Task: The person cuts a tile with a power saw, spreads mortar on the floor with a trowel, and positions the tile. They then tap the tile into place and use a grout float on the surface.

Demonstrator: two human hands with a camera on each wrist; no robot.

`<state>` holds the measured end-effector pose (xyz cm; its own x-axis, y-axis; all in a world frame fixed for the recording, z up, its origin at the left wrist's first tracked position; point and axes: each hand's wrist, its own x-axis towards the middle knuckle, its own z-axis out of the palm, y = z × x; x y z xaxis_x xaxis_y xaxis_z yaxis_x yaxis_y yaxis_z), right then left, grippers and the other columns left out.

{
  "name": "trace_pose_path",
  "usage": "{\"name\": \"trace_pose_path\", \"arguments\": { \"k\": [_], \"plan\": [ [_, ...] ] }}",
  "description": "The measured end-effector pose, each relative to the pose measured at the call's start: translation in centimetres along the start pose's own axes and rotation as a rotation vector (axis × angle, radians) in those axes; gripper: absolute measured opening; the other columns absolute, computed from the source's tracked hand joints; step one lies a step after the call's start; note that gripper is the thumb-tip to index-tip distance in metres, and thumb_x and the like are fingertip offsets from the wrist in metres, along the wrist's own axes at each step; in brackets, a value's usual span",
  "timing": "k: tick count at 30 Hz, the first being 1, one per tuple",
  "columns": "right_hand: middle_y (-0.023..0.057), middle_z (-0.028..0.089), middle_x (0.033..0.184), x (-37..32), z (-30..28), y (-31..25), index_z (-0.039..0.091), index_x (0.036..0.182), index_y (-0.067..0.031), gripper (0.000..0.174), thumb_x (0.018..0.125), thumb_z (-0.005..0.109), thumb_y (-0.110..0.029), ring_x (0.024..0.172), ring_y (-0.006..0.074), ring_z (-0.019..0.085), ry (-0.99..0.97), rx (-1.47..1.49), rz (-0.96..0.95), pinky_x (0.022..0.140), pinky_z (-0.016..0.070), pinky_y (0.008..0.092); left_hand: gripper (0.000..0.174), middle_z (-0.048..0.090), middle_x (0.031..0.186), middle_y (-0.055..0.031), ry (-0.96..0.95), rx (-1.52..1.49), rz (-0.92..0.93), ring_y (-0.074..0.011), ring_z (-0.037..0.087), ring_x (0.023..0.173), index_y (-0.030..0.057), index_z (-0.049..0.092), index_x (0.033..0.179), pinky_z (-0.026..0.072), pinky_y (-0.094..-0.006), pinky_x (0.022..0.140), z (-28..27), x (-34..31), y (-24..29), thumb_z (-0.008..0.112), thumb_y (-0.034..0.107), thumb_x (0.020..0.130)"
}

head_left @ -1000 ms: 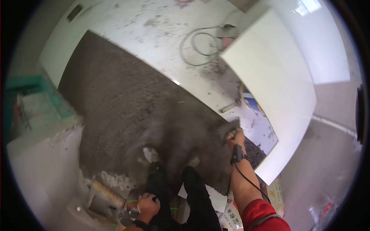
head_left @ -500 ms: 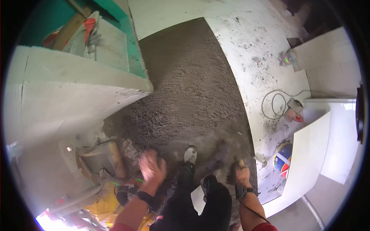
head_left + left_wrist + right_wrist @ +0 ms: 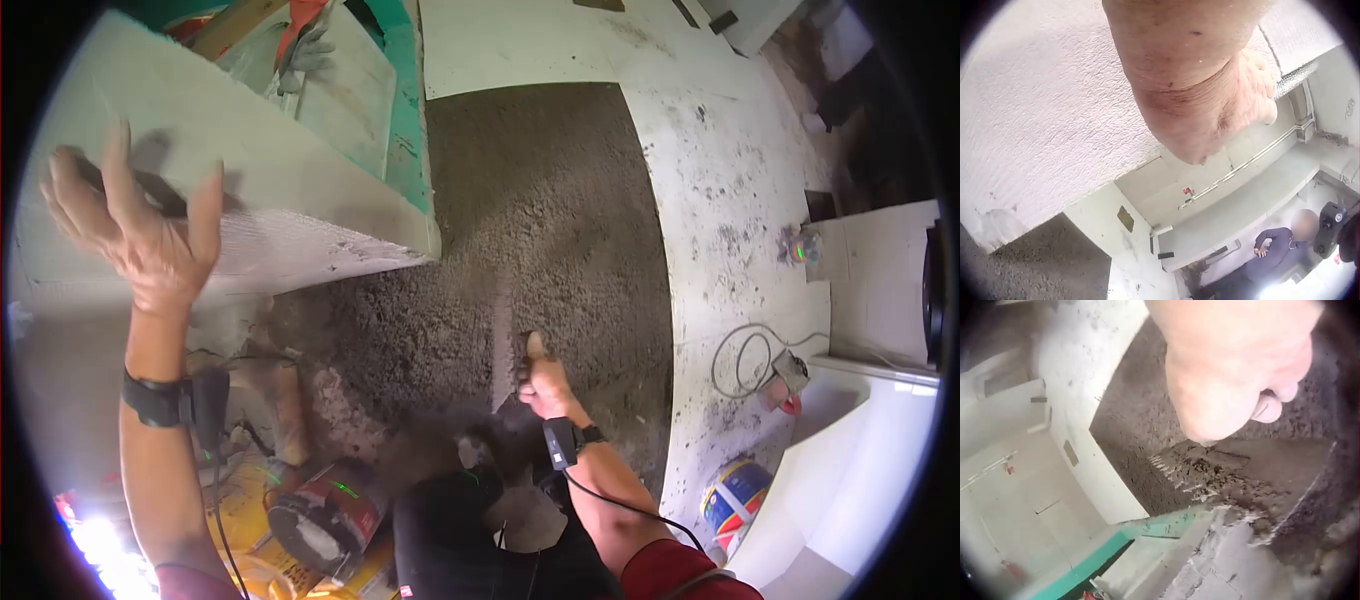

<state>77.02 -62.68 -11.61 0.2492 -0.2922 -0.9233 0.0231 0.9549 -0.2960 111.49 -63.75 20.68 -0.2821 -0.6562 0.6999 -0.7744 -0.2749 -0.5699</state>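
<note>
My right hand (image 3: 547,388) grips a notched trowel (image 3: 502,345) low over the dark mortar bed (image 3: 545,150). In the right wrist view the trowel's mortar-smeared blade (image 3: 1279,465) shows a row of teeth along one edge; its handle is hidden under the curled fingers. My left hand (image 3: 150,235), fingers spread and holding nothing, reaches up to the pale rough-faced low wall (image 3: 300,165). In the left wrist view this hand (image 3: 1241,103) overlaps the top edge of that wall.
White tiles (image 3: 710,200) border the mortar on the right. A coiled cable (image 3: 740,360) and a blue bucket (image 3: 733,492) stand farther right. Beside my legs is a dirty bucket (image 3: 325,520). Another person (image 3: 1275,253) appears in the left wrist view.
My left hand has risen from beside my legs to the low wall. The right hand with the trowel has moved from the mortar's right edge toward its middle. The head view has turned.
</note>
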Motion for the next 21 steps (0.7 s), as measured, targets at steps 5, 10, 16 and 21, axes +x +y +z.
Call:
{"name": "trace_pose_path", "arguments": {
  "k": [5,10,16,21],
  "plan": [
    [-0.0037,0.04,0.057,5.6,5.3,1.1,0.049,0.082,-0.0121,0.046,0.092,0.051,-0.057,0.039,0.0071,0.032,-0.203,0.258,-0.281,0.036,0.0234,0.0234,0.057,0.044,0.134,-0.022,0.175,0.104,0.104,-0.0345,0.044,0.12,0.0056,0.05,0.134,0.0353,-0.0424,0.102,3.9,-1.8,-2.1,0.069,0.021,0.083],
    [-0.0029,0.043,0.065,13.8,10.1,7.2,0.047,0.095,-0.016,0.036,0.096,0.048,-0.052,0.044,0.0072,0.036,-0.133,0.252,-0.338,0.039,0.0243,0.0217,0.053,0.044,0.134,-0.0224,0.327,0.07,0.164,-0.0353,0.044,0.121,0.0057,0.051,0.132,0.0355,-0.0423,0.102,3.3,-1.9,-0.2,0.066,0.022,0.083],
    [-0.0026,0.038,0.06,15.5,9.9,8.6,0.044,0.078,-0.0168,0.043,0.092,0.053,-0.056,0.043,0.0088,0.033,-0.115,0.084,-0.012,0.04,0.0249,0.0239,0.05,0.045,0.135,-0.0229,0.337,0.041,0.166,-0.0361,0.045,0.122,0.0058,0.051,0.129,0.0359,-0.0422,0.102,3.1,-1.7,0.4,0.062,0.023,0.083],
    [-0.0031,0.038,0.058,13.3,10.8,4.1,0.044,0.077,-0.0175,0.048,0.089,0.049,-0.064,0.041,0.0095,0.032,-0.188,0.203,-0.31,0.039,0.0249,0.0264,0.047,0.045,0.135,-0.0233,0.327,0.078,0.175,-0.0368,0.046,0.123,0.006,0.052,0.127,0.0362,-0.0421,0.102,3.3,-1.5,0.2,0.058,0.024,0.084]
  ]
}}
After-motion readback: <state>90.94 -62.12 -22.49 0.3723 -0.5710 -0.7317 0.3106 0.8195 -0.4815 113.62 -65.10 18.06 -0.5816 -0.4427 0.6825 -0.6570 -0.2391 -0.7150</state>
